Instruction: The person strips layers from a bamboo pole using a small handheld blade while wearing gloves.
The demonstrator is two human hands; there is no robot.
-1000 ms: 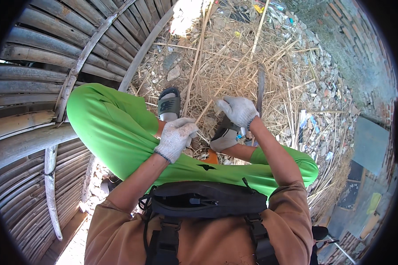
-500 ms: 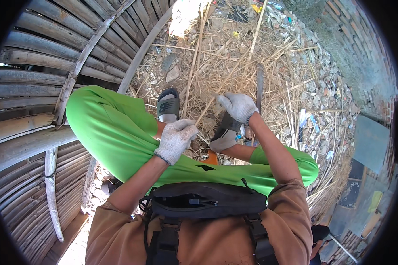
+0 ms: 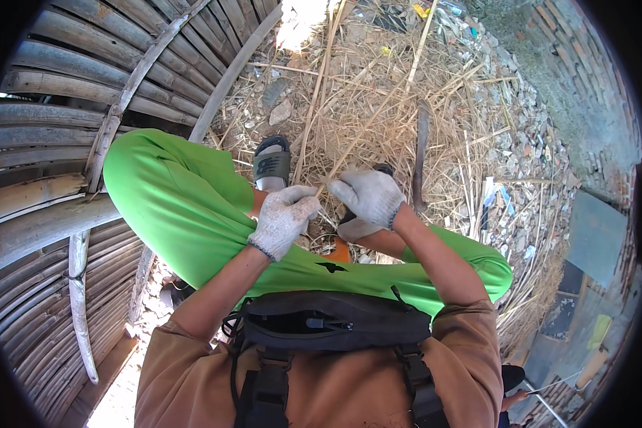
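My left hand point(image 3: 285, 221), in a white knitted glove, is closed with thumb and fingertips pinching a thin pale strip point(image 3: 364, 132), which looks like split bamboo. That strip slants away up and to the right over the straw. Close beside it, my right hand point(image 3: 369, 198), gloved the same way, is closed with its fingertips pinched at the strip's near part. The fingertips of the two hands are almost together. Beneath them, between my green-trousered legs, lies an orange object point(image 3: 341, 250), mostly hidden.
Straw and loose strips cover the ground. A long dark flat piece point(image 3: 421, 153), perhaps a blade, lies right of my right hand. A bamboo-slat wall point(image 3: 71, 93) stands left, a brick wall point(image 3: 585, 78) right. Part of another person point(image 3: 513, 389) shows at lower right.
My right hand has come left and nearer to me, up to my left hand's fingertips. My left hand has stayed almost in place.
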